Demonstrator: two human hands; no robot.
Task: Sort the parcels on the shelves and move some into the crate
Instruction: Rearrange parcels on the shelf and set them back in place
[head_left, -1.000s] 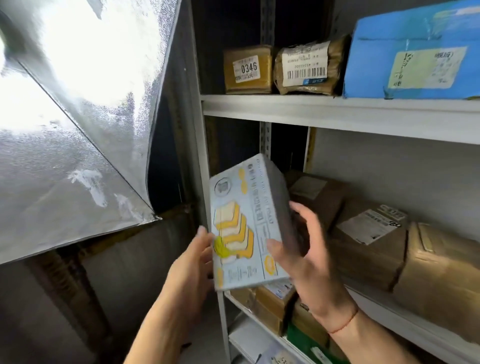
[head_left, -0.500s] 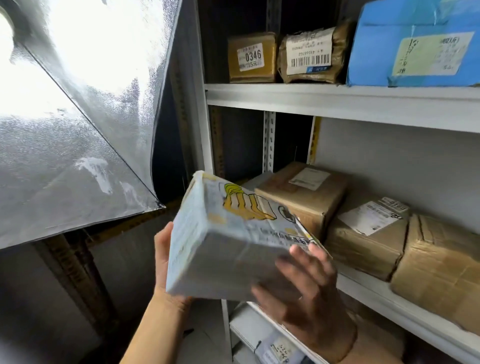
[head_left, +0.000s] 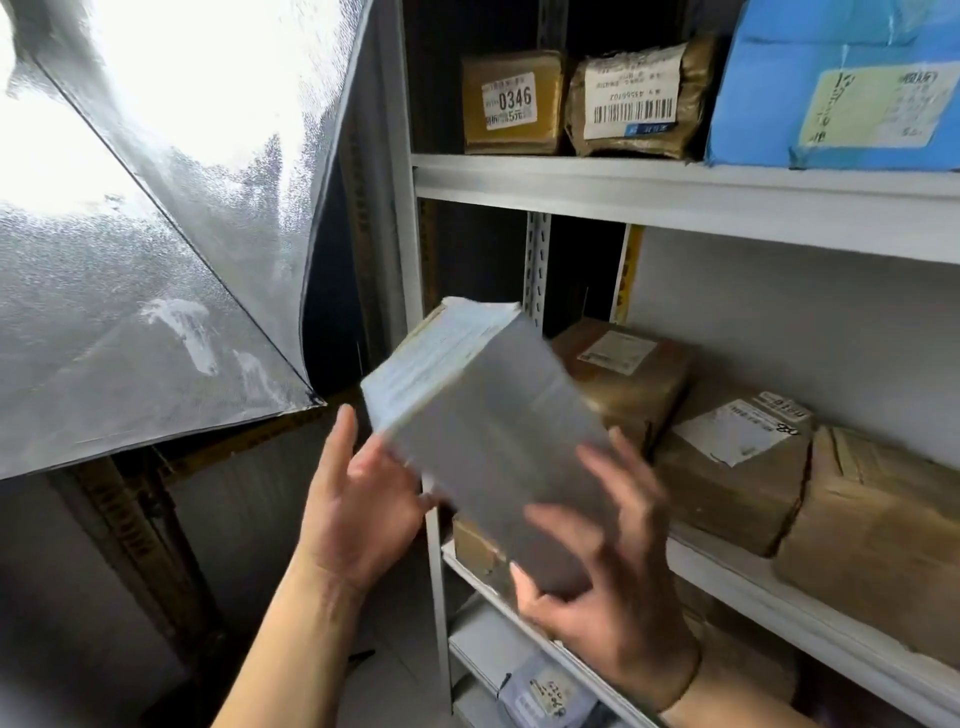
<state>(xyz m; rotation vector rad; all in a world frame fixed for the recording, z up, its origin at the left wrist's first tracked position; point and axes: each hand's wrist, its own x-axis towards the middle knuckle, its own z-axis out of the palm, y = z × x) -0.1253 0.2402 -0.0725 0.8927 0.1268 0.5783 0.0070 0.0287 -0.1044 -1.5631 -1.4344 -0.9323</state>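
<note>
Centre frame, box: grey box (head_left: 483, 441) tilted, held w/ both hands, in front of shelf (head_left: 675, 192).
L hand (head_left: 358, 499): fingers straight, palm against box's left edge.
R hand (head_left: 608, 571): fingers curled round lower right end.

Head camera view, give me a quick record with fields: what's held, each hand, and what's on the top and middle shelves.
held item: grey box, tilted, plain face toward the camera, blurred
left hand: fingers straight, against the box's left side
right hand: fingers spread over the box's lower right
top shelf: small parcel labelled 0346, barcode-labelled parcel, blue parcel
middle shelf: three brown taped parcels in a row; nearest the box
crate: not in view
</note>
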